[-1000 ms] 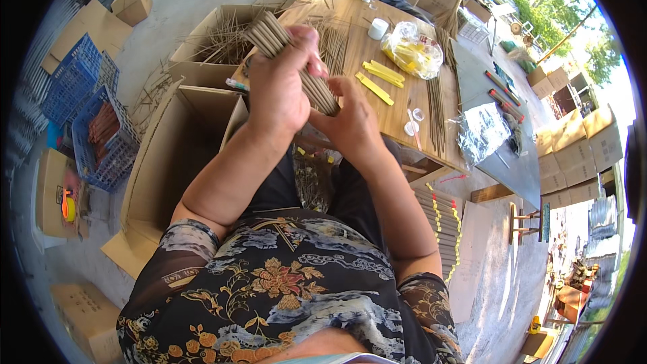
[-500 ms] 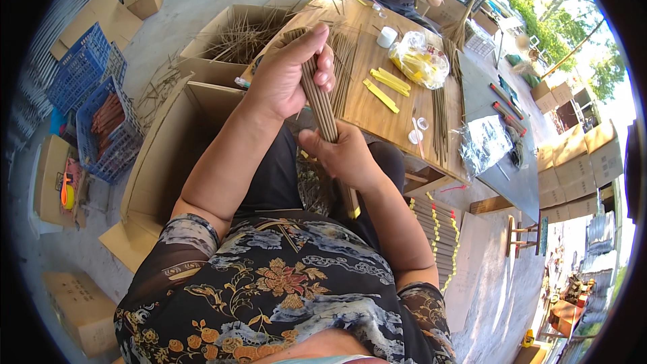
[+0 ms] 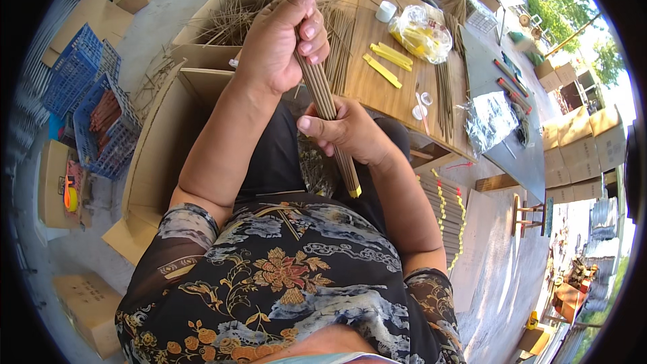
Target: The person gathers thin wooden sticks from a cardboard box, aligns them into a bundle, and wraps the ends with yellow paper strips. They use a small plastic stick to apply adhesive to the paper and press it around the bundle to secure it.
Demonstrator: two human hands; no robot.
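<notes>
We clamp the stick bundle [image 3: 328,104] in both fists, left hand [image 3: 280,37] and right hand [image 3: 350,131] (ends best kept flush), above the bench's [image 3: 367,84] near edge.

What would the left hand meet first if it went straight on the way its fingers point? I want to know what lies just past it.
The left hand, gripping the bundle of sticks, points up-right toward the wooden table. Probably the loose sticks lying there come first, though depth is unclear.
</notes>
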